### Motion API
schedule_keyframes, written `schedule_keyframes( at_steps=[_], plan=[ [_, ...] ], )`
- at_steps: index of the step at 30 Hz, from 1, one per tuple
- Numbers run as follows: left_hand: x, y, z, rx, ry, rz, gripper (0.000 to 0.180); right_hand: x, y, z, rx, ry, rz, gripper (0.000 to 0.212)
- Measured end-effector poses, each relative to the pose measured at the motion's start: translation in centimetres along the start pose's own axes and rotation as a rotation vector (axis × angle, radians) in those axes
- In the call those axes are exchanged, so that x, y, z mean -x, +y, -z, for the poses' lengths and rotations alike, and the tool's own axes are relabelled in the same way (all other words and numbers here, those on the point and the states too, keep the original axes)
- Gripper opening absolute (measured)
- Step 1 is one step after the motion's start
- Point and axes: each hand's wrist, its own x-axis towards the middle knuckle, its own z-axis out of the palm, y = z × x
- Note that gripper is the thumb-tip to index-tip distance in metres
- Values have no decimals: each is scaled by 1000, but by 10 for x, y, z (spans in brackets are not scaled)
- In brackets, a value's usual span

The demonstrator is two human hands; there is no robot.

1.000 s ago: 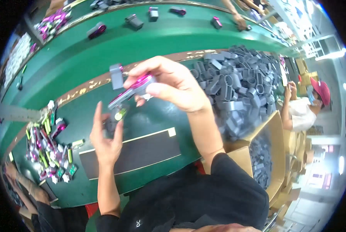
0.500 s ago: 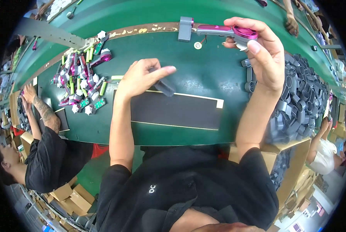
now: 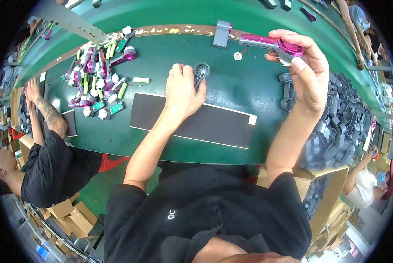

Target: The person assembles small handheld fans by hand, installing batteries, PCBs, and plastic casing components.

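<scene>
Raised over the far right part of the bench, my right hand (image 3: 311, 72) is closed round the round head of a pink-and-grey handheld fan body (image 3: 258, 40). Its handle points left, and a small white disc (image 3: 237, 56) hangs below it on a thin red wire. My left hand (image 3: 182, 90), palm down above the black mat (image 3: 190, 120), grips a dark grey fan shell (image 3: 202, 71). The shell's round, ribbed grille end shows beyond the fingers, while the hand covers part of its handle.
On the green bench, partly assembled fans (image 3: 93, 83) with batteries and circuit boards lie heaped at left. Grey shells (image 3: 337, 118) pile up at right above a cardboard box (image 3: 332, 197). A grey block-shaped part (image 3: 222, 35) stands at the far edge. A co-worker (image 3: 51, 162) works at left.
My left hand has moved right and turned, bringing the grey shell's grille end into sight on the far side. My right hand still holds the fan body, nearly unmoved.
</scene>
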Motion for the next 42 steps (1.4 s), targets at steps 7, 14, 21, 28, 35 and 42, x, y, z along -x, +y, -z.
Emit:
schedule_keyframes(
  at_steps=[7, 14, 21, 28, 35, 42],
  plan=[
    [-19, 21, 11, 1188, -241, 615, 35, 1, 6, 0, -32, -34, 4, 37],
    [-27, 21, 11, 1763, -349, 874, 24, -3, 22, 12, -347, -110, -30, 46],
    [-10, 12, 15, 2145, -391, 759, 42, -6, 36, 4, -1026, 87, -155, 54],
    [-9, 14, 16, 2143, -383, 734, 45, -7, 38, 4, -1014, 223, -183, 50],
    [-5, 12, 12, 2149, -416, 742, 48, -8, 36, 4, -997, 242, -229, 50],
    [-9, 9, 12, 2142, -515, 750, 49, -6, 34, 12, -608, -2, -182, 54]
  ],
)
